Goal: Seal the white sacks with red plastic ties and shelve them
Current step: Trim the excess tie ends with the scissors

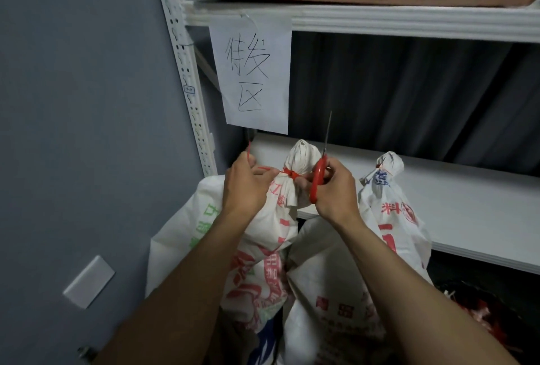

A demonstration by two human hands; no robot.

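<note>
Grey wall, white shelf [438, 203]. Between the fingers, one sack [301, 157] wears its red tie [289, 173]; left hand [245, 186] pinches the tail, right hand [336, 189] grips scissors [318, 177]. Neighbouring sack [388, 189] is tied; trimming and shelving apparently remain.

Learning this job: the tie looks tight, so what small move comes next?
Probably tip the scissors down and snip the spare tail: the red tie already cinches the white sack, the left hand holds its tail taut, the right hand holds the blades upright.

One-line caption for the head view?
Left hand holds the red tie cinched round a white sack; right hand holds scissors beside it.
</note>
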